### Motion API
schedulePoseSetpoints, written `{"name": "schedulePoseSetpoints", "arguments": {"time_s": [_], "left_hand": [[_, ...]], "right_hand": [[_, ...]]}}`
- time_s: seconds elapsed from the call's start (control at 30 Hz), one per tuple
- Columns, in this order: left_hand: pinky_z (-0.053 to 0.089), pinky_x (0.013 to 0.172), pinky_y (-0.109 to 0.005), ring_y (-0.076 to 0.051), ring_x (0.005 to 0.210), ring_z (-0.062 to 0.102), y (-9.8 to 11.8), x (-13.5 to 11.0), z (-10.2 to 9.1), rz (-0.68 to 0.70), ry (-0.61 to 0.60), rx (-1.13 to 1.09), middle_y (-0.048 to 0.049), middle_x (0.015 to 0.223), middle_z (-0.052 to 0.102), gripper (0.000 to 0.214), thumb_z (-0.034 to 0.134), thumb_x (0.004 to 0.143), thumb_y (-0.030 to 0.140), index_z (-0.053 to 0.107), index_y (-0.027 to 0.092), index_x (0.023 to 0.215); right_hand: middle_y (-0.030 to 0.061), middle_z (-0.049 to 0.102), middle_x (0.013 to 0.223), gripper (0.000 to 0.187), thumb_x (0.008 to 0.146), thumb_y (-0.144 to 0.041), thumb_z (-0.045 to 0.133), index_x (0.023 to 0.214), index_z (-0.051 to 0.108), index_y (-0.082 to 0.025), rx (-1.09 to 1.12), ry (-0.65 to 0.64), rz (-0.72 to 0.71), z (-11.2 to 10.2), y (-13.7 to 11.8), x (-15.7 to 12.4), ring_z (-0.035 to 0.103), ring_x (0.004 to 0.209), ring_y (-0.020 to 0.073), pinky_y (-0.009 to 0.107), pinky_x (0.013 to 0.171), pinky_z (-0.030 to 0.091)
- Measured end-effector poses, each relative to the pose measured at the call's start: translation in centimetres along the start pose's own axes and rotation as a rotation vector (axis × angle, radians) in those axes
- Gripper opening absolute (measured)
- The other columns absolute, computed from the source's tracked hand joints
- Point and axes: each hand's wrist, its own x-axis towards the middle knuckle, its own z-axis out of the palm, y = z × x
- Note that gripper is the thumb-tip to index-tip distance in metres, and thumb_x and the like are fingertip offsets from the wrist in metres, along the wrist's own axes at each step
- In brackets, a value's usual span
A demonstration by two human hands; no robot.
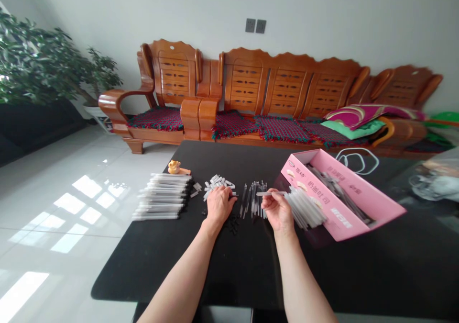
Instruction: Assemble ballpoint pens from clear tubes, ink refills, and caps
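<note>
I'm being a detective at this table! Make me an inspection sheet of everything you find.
Surface: glossy black table.
Job's things: row of clear tubes, white pieces, thin rods, small black bits, pink cardboard box.
Clutter: orange figurine.
Grips: right hand pinches a clear tube; left hand rests at the white pieces.
Cables: white cord loop beyond the box.
Surroundings: wooden sofa, potted plant, wall sockets.
</note>
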Motion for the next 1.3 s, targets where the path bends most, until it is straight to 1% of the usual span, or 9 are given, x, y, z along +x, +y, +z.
{"name": "schedulePoseSetpoints", "arguments": {"time_s": [0.1,0.17,0.27,0.37,0.43,0.5,0.6,0.93,1.3], "left_hand": [[0.044,0.077,-0.033,-0.023,0.085,0.062,0.0,0.0,0.0,0.024,0.002,0.007,-0.0055,0.084,0.068,0.009,0.069,0.082,0.029,0.067,0.021,0.079],[0.044,0.077,-0.032,-0.023,0.085,0.062,0.0,-0.2,-0.1,0.035,0.011,-0.017,-0.0059,0.083,0.069,0.009,0.066,0.084,0.027,0.067,0.02,0.077],[0.045,0.076,-0.031,-0.021,0.083,0.064,0.1,-0.4,-0.3,0.007,0.051,-0.158,-0.0057,0.084,0.071,0.013,0.062,0.087,0.028,0.069,0.02,0.08],[0.046,0.067,-0.028,-0.017,0.068,0.065,0.3,-0.5,-0.4,-0.093,0.044,-0.488,-0.0028,0.073,0.071,0.013,0.063,0.085,0.031,0.07,0.021,0.082],[0.046,0.059,-0.026,-0.016,0.06,0.064,0.4,-0.5,-0.3,-0.147,-0.009,-0.79,-0.0014,0.065,0.069,0.014,0.065,0.083,0.033,0.069,0.019,0.083],[0.047,0.055,-0.024,-0.015,0.058,0.063,0.4,-0.4,-0.1,-0.161,-0.058,-1.05,-0.0014,0.062,0.068,0.017,0.068,0.079,0.033,0.068,0.017,0.084],[0.045,0.053,-0.021,-0.012,0.055,0.059,0.5,-0.3,0.0,-0.141,-0.094,-1.23,-0.0012,0.062,0.066,0.021,0.074,0.074,0.032,0.067,0.014,0.081],[0.045,0.053,-0.021,-0.01,0.054,0.057,0.9,-0.3,-0.1,-0.178,-0.142,-1.336,-0.0014,0.062,0.065,0.027,0.077,0.071,0.034,0.066,0.012,0.081],[0.042,0.052,-0.021,-0.01,0.051,0.054,0.8,-0.4,0.2,-0.139,-0.147,-1.292,-0.001,0.059,0.063,0.027,0.075,0.073,0.037,0.066,0.013,0.078]], "right_hand": [[0.0033,0.075,0.065,0.01,0.073,-0.018,0.068,0.083,0.072,-0.016,0.001,0.001,0.008,0.0,0.0,0.0,0.067,0.048,0.0137,0.022,0.045,0.055],[0.0032,0.075,0.066,0.01,0.074,-0.018,0.068,0.083,0.072,-0.016,0.0,0.0,0.008,-0.1,0.1,0.0,0.067,0.048,0.0137,0.022,0.045,0.056],[0.0032,0.075,0.066,0.011,0.074,-0.019,0.069,0.083,0.072,-0.016,-0.009,-0.003,-0.001,-0.1,0.2,0.0,0.068,0.048,0.0139,0.022,0.045,0.056],[0.0042,0.076,0.066,0.012,0.074,-0.021,0.071,0.084,0.071,-0.015,-0.043,-0.003,0.006,0.0,0.3,-0.1,0.069,0.049,0.0149,0.023,0.046,0.057],[0.0046,0.076,0.067,0.012,0.074,-0.021,0.072,0.084,0.071,-0.015,-0.077,-0.004,0.019,0.2,0.3,-0.1,0.07,0.049,0.0158,0.023,0.046,0.058],[0.0044,0.076,0.067,0.012,0.073,-0.022,0.074,0.083,0.07,-0.015,-0.104,-0.006,0.03,0.5,0.4,-0.2,0.07,0.05,0.0167,0.024,0.046,0.059],[0.004,0.075,0.067,0.014,0.073,-0.022,0.076,0.083,0.069,-0.016,-0.122,-0.008,0.042,0.8,0.5,-0.3,0.071,0.052,0.0178,0.025,0.047,0.059],[0.0058,0.075,0.068,0.017,0.073,-0.024,0.077,0.085,0.068,-0.014,-0.166,-0.015,0.06,1.1,0.7,-0.4,0.071,0.052,0.0193,0.026,0.047,0.059],[0.0056,0.075,0.068,0.018,0.073,-0.026,0.077,0.084,0.068,-0.015,-0.216,-0.006,0.064,1.2,0.8,-0.4,0.071,0.052,0.0189,0.026,0.046,0.059]]}}
